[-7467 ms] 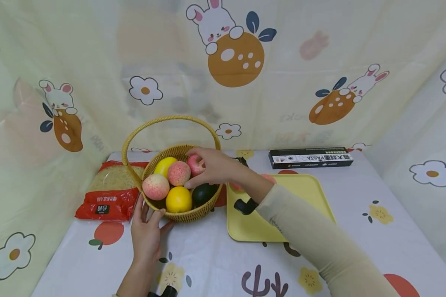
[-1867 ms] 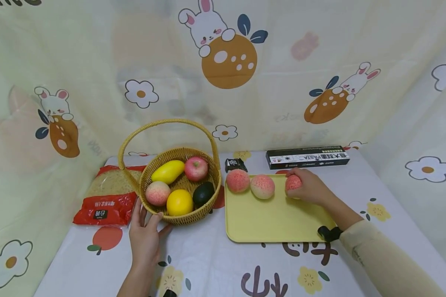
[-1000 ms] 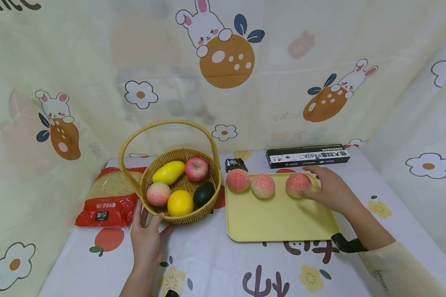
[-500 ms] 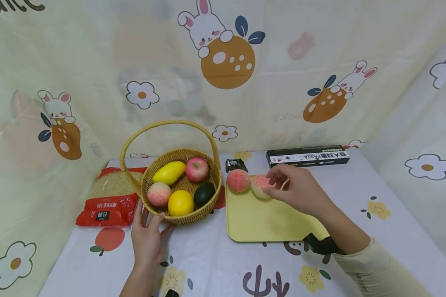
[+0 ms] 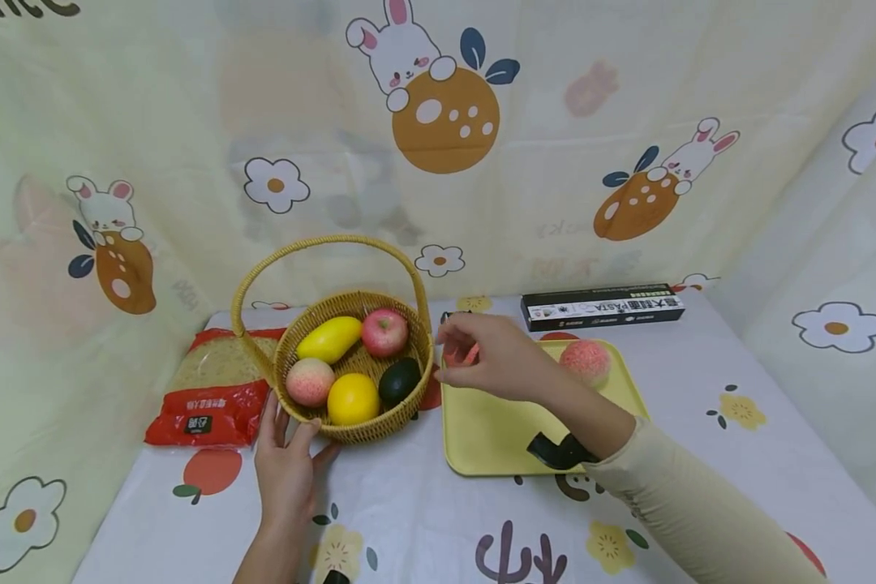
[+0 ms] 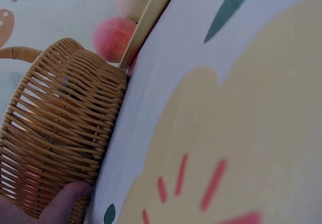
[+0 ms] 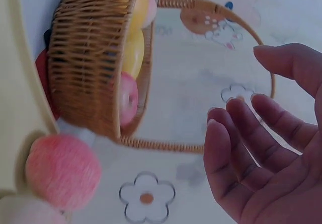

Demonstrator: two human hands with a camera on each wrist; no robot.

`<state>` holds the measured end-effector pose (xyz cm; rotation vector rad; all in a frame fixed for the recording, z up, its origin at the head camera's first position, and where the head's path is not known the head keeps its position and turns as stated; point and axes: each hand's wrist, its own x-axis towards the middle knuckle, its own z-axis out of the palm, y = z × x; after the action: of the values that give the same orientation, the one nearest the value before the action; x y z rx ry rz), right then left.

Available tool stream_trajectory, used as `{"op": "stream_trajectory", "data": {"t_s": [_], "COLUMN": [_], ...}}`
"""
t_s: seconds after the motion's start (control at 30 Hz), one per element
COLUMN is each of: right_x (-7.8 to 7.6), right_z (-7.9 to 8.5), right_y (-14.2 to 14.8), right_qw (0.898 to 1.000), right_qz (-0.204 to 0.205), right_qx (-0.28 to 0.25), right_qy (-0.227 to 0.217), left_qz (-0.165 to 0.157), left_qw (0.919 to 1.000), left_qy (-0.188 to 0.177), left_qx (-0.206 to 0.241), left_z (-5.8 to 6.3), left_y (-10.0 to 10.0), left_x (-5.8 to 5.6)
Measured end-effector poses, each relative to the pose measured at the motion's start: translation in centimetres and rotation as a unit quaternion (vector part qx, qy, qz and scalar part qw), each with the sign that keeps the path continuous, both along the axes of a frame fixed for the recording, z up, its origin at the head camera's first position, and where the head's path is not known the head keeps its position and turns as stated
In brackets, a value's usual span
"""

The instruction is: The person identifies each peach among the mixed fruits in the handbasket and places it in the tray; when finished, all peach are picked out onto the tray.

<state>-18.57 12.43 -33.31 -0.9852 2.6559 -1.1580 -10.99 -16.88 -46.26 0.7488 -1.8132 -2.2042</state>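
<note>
My left hand (image 5: 286, 470) holds the wicker basket (image 5: 368, 431) by its front left side, fingers along the wall, the thumb (image 6: 68, 199) low on it in the left wrist view. Inside the basket lie a mango (image 5: 330, 340), an apple (image 5: 384, 332), a peach (image 5: 310, 382), a round yellow-orange fruit (image 5: 354, 399) and an avocado (image 5: 399, 381). My right hand (image 5: 492, 357) hovers over the left part of the yellow tray (image 5: 496, 450); its loosely bent fingers hold nothing. One peach (image 5: 586, 362) sits at the tray's back right. Two more peaches, one pink (image 7: 63, 171), are mostly covered by this hand in the head view.
To the basket's left lies a red bag (image 5: 215, 412) of pale dry food. A long black pasta box (image 5: 603, 307) stands along the back beyond the tray. A small black packet beside it is nearly hidden by my right hand. A patterned curtain (image 5: 321, 97) closes off the back.
A peach went from the basket to the tray's back right in my right hand, which then let go and swept left toward the basket. My left hand stayed put.
</note>
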Motion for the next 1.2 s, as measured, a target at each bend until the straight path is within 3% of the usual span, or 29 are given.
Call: {"op": "stream_trajectory", "data": {"t_s": [0.33, 0.6, 0.87, 1.2], "right_x": [-3.0, -4.9, -5.4, -6.2], "right_z": [-0.7, -0.8, -1.1, -2.2], "right_y": [-7.1, -11.9, -16.5, -18.7], "right_qw": [0.993, 0.985, 0.977, 0.972], "right_qz": [0.094, 0.118, 0.14, 0.141], "right_qx": [0.068, 0.115, 0.149, 0.175], "right_qy": [-0.036, -0.046, -0.059, -0.068], "left_qz": [-0.003, 0.0, -0.003, -0.005], "left_qw": [1.0, 1.0, 0.9999, 0.9999], "left_qy": [0.001, -0.008, -0.013, -0.009], "left_qx": [0.0, 0.001, -0.001, 0.003], "left_z": [0.4, 0.1, 0.2, 0.3], "left_y": [-0.1, -0.2, -0.5, -0.1], "left_x": [0.0, 0.1, 0.1, 0.1]}}
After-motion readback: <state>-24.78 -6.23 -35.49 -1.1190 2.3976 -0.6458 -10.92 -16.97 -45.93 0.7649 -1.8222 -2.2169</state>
